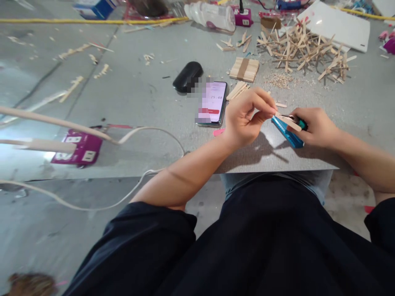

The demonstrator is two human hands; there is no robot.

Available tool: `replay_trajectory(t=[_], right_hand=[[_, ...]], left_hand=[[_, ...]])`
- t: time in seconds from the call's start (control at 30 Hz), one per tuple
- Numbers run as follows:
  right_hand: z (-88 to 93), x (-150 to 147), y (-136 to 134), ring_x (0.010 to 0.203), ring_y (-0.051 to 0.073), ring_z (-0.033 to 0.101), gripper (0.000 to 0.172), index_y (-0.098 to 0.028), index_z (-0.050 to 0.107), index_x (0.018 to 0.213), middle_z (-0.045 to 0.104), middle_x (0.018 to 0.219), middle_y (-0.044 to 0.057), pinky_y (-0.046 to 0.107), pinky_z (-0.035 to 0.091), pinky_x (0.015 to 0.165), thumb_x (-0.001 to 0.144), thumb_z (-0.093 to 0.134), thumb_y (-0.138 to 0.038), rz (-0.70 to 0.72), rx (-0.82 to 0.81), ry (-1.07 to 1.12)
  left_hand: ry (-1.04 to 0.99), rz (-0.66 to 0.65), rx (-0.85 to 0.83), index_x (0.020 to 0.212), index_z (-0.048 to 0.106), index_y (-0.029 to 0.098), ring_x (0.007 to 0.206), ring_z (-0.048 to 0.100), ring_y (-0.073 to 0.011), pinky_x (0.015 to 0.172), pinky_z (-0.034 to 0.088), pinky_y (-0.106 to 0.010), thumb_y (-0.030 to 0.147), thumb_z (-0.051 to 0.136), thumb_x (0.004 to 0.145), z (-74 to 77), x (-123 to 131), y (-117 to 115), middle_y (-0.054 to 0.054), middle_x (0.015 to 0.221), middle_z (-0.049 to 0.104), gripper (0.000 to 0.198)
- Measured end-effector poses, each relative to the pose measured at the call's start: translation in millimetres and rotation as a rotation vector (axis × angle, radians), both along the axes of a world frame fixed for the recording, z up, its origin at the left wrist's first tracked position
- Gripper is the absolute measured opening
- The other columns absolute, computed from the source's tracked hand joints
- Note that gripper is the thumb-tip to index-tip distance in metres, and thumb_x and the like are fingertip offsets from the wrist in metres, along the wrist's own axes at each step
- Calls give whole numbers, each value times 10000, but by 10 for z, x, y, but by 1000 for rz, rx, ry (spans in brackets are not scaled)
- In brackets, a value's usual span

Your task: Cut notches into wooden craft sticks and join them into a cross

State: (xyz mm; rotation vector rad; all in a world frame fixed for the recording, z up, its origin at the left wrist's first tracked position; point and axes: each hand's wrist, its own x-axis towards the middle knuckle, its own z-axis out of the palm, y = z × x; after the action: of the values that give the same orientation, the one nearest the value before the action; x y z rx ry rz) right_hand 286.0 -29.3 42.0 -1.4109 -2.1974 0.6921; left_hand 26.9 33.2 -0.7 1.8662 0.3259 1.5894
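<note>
My left hand (245, 117) pinches one end of a flat wooden craft stick (289, 122) between thumb and fingertips. The stick slants down to the right, over the table's front part. In my right hand (319, 125) are small pliers (301, 122) with dark green and black handles. Their jaws are at the stick, partly hidden behind it, so whether they touch it I cannot tell. Beneath both hands lies a long blue object (290, 135), its kind unclear. Loose craft sticks (237, 90) and a banded bundle of sticks (245, 69) lie just beyond my left hand.
A lit phone (214, 102) and a black case (188, 77) lie left of the hands. Farther back are a heap of cut sticks (304, 49), wood crumbs (280, 80) and a clear bottle (211, 16). A white cable (154, 128) runs past a purple power strip (78, 146).
</note>
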Motion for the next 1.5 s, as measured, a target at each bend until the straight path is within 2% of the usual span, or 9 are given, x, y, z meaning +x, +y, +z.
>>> replay_trajectory(t=[0.13,0.33,0.47,0.57,0.7,0.87,1.03,1.23,1.5], right_hand=[[15,38,-16,881,330,679,199,-275,753,1070,771,920,113,472,504,832,1014,731,-465,-79,191,-130],[95,89,-8,941,358,739,217,-290,799,1174,828,1025,138,498,540,873,1033,702,-423,4,147,-197],[111,87,-11,886,338,729,220,-287,805,1165,841,1018,128,488,536,846,1023,706,-422,48,95,-150],[101,86,-1,834,313,710,174,-293,789,1104,809,943,101,460,505,791,1002,735,-423,87,59,-100],[59,101,30,773,269,656,153,-283,740,1035,749,861,57,426,468,753,981,767,-424,144,45,1],[23,124,66,693,201,550,185,-268,681,995,678,788,3,385,428,704,988,756,-436,202,53,80],[68,116,56,714,221,558,218,-286,680,990,665,769,5,392,443,715,1013,777,-480,214,-24,42],[103,114,42,738,234,585,223,-290,688,999,699,824,15,409,476,749,982,760,-501,211,-97,0],[134,94,35,742,250,604,218,-303,635,942,692,787,24,405,470,750,975,764,-475,216,-110,-95]], left_hand=[[40,41,45,961,866,365,867,857,-207,858,703,-449,618,846,1155,4,-38,-34,9,999,892,320],[121,92,-89,886,849,355,908,858,-230,945,725,-505,780,833,1109,-18,-84,-41,-4,1002,886,481],[198,137,-178,821,801,327,977,867,-250,993,737,-529,794,870,1075,7,-96,-48,-19,998,879,537],[174,120,-113,859,817,333,954,865,-243,963,737,-524,815,825,1099,17,-92,-48,-14,1011,886,539],[109,91,23,935,835,339,926,870,-218,903,730,-489,709,806,1159,-2,-84,-33,7,1024,893,434],[143,88,63,982,818,327,960,887,-226,911,742,-500,706,756,1194,-35,-58,13,-4,1044,884,438],[36,76,216,1016,815,334,888,878,-185,820,716,-422,527,798,1203,-20,-22,20,36,1015,882,269],[227,186,-18,845,805,331,933,876,-230,930,740,-505,875,683,1149,15,-74,-90,-7,966,833,635],[190,140,-177,728,758,319,916,845,-250,891,746,-504,907,821,1039,2,-65,-100,-30,920,796,668]])
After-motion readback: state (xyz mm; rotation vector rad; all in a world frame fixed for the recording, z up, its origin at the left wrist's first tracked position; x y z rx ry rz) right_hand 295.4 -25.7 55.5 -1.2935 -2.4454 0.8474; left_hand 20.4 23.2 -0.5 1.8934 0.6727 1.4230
